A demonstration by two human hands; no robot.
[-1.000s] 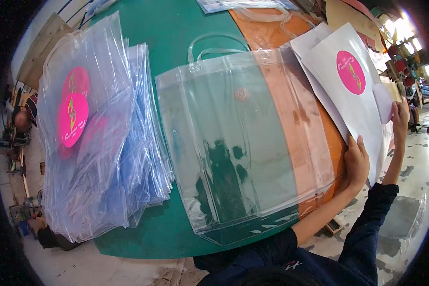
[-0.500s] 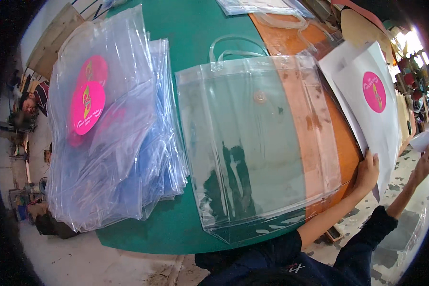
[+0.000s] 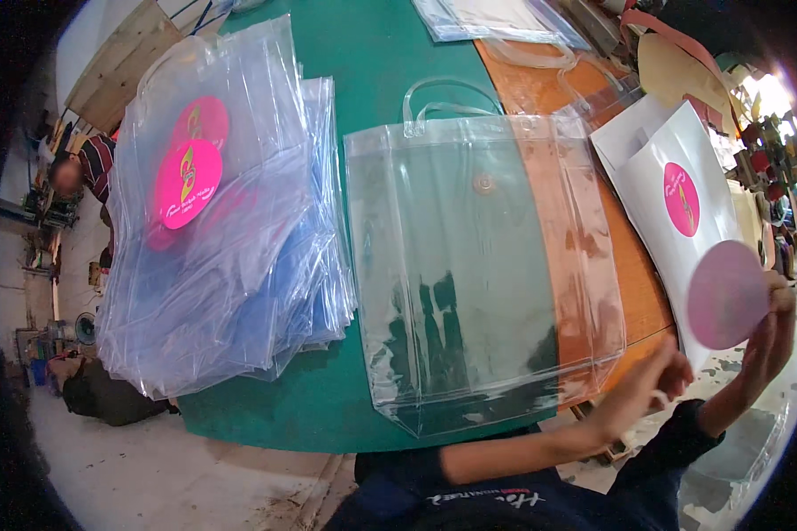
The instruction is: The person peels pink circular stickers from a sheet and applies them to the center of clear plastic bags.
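A clear plastic tote bag with a round snap and loop handles lies flat before me. To its right stand glossy white sheets bearing a round pink sticker. My right hand pinches the edge of a round sticker, whose pale pinkish back faces the camera. My left hand, somewhat blurred, hovers by the bag's lower right corner and below the sheets. Its fingers are loosely curled and apart, with nothing visible in them.
A tall pile of clear plastic bags with pink round stickers fills the left of the green table. More clear bags lie at the far edge. Another person is at the far left. A fan stands there too.
My left hand has let go of the white sheets' edge and moved down. My right hand has come in toward the sheets with the round sticker. The view has shifted slightly.
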